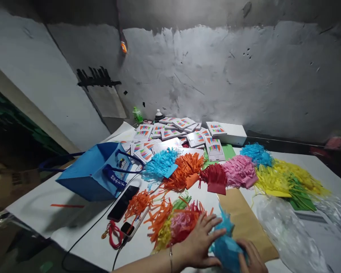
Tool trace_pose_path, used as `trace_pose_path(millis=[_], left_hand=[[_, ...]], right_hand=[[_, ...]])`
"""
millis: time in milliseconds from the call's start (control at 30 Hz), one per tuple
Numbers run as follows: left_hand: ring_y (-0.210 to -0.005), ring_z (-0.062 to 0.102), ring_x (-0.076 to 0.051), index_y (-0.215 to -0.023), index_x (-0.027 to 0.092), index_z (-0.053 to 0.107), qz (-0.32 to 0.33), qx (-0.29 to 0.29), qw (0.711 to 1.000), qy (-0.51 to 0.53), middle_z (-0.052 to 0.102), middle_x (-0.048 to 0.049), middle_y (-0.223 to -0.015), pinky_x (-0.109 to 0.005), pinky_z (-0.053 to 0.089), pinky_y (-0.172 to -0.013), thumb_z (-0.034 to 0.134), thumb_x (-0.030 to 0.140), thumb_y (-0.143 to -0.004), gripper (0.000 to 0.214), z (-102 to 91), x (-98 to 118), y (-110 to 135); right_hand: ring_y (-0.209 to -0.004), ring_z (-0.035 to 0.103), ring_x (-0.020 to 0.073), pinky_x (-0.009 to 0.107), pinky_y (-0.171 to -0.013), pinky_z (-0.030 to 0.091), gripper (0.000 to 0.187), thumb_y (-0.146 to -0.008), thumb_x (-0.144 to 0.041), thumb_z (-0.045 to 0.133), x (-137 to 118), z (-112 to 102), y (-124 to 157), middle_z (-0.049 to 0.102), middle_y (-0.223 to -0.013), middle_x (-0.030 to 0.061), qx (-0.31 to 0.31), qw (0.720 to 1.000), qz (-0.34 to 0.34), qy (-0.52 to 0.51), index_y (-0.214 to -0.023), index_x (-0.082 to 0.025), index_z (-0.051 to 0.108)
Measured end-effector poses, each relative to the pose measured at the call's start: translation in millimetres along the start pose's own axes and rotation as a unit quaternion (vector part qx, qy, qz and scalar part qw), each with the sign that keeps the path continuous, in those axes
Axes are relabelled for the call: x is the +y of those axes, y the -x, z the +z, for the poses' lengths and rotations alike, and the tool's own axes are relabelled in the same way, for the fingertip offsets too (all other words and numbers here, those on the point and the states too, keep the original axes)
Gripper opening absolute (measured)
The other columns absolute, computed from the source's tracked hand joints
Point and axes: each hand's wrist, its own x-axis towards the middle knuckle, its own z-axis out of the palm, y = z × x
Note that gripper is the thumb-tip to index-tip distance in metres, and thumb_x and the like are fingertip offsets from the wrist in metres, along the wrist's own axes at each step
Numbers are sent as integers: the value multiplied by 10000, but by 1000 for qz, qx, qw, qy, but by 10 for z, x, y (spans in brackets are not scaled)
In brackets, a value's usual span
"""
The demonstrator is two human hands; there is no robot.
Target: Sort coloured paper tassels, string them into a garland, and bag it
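My left hand (201, 240) reaches in from the bottom with its fingers spread, lying over a colourful row of fringed paper and the left edge of a blue fringed tissue-paper piece (227, 250). At the right edge of that blue piece, my right hand (251, 258) has its fingers curled onto the paper; its lower part is cut off by the frame. Left of my hands lies a bunch of orange fringe (159, 218), with yellow fringe (164, 235) and pink fringe (180, 223) beside it. Brown kraft paper (244, 216) lies flat behind the blue piece.
Behind are tassel bundles: blue (160, 167), orange (184, 170), red (216, 178), pink (240, 170) and yellow (272, 180). Printed packs (170, 132) pile near the wall. At left stand a blue bag (88, 174) and a phone (122, 203); clear plastic (290, 235) lies right.
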Motion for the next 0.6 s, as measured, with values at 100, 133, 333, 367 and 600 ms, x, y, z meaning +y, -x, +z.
trace_pose_path(millis=[100,133,333,367,600], left_hand=[[-1025,585,-253,-1228,271,556,-35,15,998,-44,696,-88,-1007,-568,189,-1094,537,264,-877,351,178,317,-186],[-929,602,-227,-1143,265,604,-54,31,996,-67,702,-68,-886,-554,207,-1083,466,205,-909,278,179,370,-241],[-837,581,-203,-1025,271,647,-48,51,987,-142,683,-52,-838,-522,282,-1007,422,142,-923,278,78,605,-276],[-830,580,-200,-1029,278,647,-43,40,990,-132,682,-50,-847,-513,298,-994,430,132,-913,286,77,660,-246],[-1250,418,-308,-1362,237,434,-187,134,970,85,457,-159,-1373,-464,346,-1032,601,542,-814,650,140,725,-312]], right_hand=[[-835,671,237,364,-752,512,180,-873,-248,459,-170,34,-81,708,-897,60,8,995,-93,27,-938,-229,625],[-852,660,245,380,-768,496,179,-863,-224,464,-230,35,-105,701,-915,69,16,994,-97,49,-968,-220,609],[-898,620,266,449,-854,392,495,-641,6,434,-367,-18,-194,677,-950,70,-26,989,-67,130,-1062,-208,584],[-867,618,258,451,-852,385,498,-633,28,417,-333,-43,-208,672,-911,61,-19,989,-64,130,-1029,-213,601],[-897,604,212,439,-897,392,508,-808,28,356,-56,-302,-244,650,-945,61,42,980,-191,44,-1163,-231,609]])
